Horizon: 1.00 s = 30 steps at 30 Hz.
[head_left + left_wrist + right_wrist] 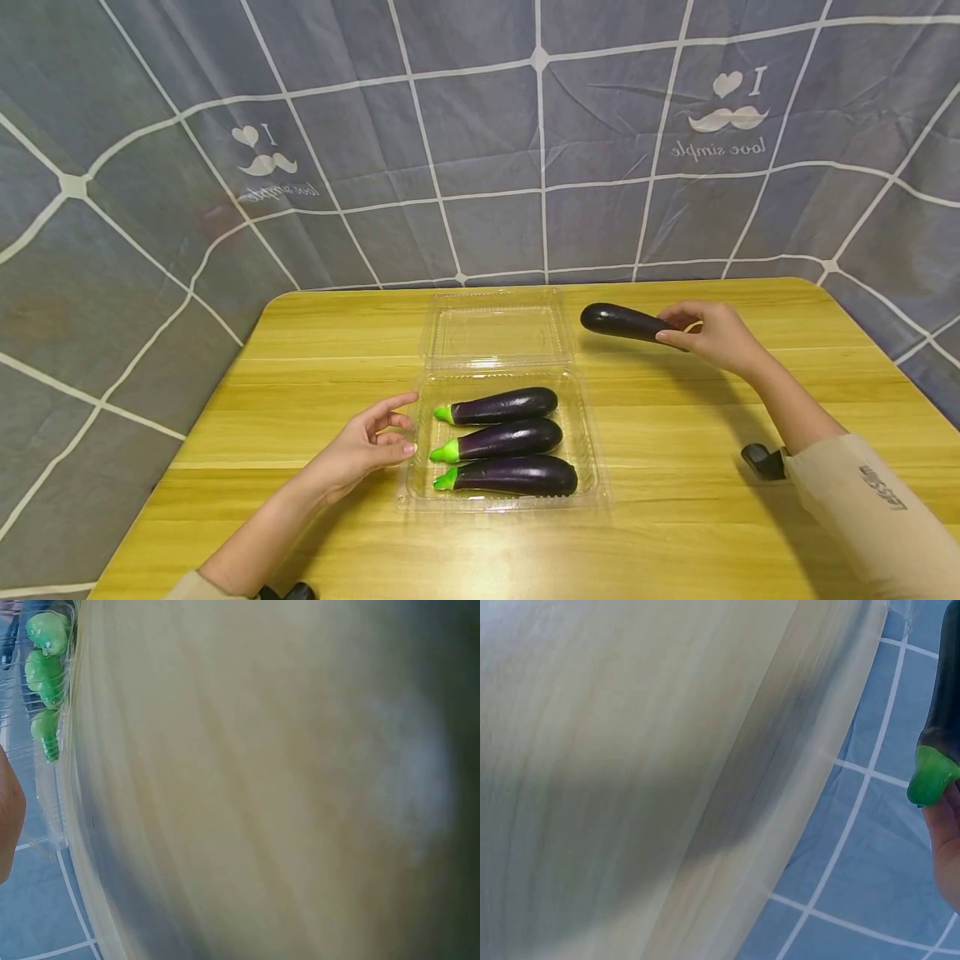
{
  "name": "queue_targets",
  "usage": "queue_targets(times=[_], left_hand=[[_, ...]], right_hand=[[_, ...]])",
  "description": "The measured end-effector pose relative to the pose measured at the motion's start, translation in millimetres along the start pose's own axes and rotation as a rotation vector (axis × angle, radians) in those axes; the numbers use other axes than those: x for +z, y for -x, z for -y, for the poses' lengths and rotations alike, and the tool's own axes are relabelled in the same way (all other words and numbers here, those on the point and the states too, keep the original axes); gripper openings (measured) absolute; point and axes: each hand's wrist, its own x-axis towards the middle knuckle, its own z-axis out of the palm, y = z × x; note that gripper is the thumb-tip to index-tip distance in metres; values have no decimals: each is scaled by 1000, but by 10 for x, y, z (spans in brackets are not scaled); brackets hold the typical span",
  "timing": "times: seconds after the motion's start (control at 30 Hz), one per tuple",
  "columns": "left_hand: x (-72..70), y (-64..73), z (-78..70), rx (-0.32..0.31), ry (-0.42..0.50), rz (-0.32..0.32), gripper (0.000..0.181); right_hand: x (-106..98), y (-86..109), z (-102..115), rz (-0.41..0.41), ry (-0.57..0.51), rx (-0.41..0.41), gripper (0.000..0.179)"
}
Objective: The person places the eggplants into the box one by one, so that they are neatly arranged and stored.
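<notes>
In the head view my right hand (pixel 708 333) grips a dark purple eggplant (pixel 621 322) near its stem end, with the rounded end pointing left. The right wrist view shows that eggplant's green stem cap (pixel 931 774) beside the fingers. Three more eggplants, the top one (pixel 510 405), the middle one (pixel 513 437) and the bottom one (pixel 517 476), lie side by side in a clear plastic clamshell box (pixel 588 433), green caps to the left. At the box's left wall, my left hand (pixel 371 442) has its fingers loosely bent, holding nothing.
The clear lid (pixel 495 329) of the box lies folded back behind it. All of this is on a yellow wood-grain table (pixel 300 375). Grey curtain (pixel 480 150) with white lines hangs along the table's back and sides.
</notes>
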Motion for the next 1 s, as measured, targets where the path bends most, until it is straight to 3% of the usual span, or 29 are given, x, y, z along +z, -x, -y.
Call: queue_targets(times=[1.0], left_hand=[[-1, -1, -13, -1, 1, 7, 75]], right_hand=[[66, 99, 378, 21, -42, -134, 23]])
